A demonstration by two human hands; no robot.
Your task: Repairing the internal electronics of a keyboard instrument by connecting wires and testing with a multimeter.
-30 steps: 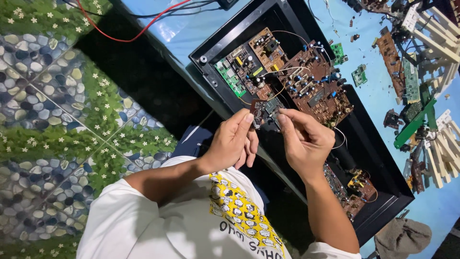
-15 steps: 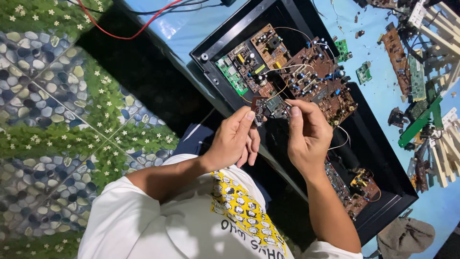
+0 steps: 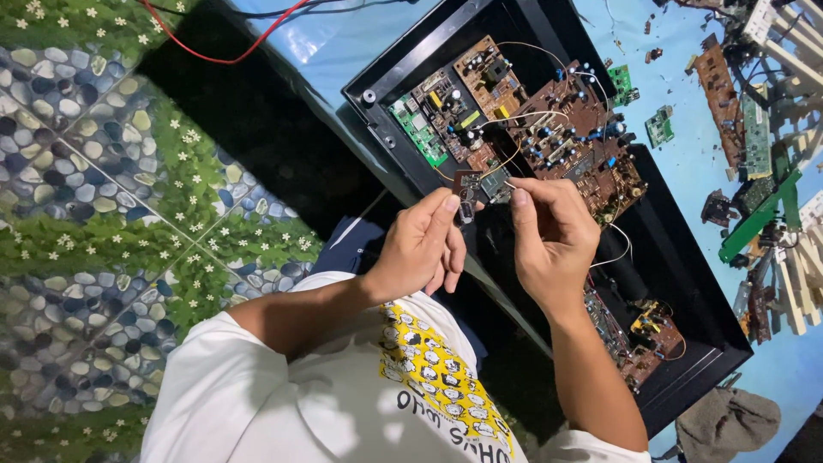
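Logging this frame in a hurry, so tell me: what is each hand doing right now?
Left hand: closed, pinching the small circuit board by its left end.
Right hand: closed, fingertips pinching the same board's right edge.

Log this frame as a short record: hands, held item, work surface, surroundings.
left hand: pinches one end of a small circuit board
right hand: pinches the board's other end
held item: small board, thin wires trailing into the chassis
under the hands: open black chassis holding brown and green boards
surface: blue table with loose boards scattered at right
floor: pebble-and-flower pattern
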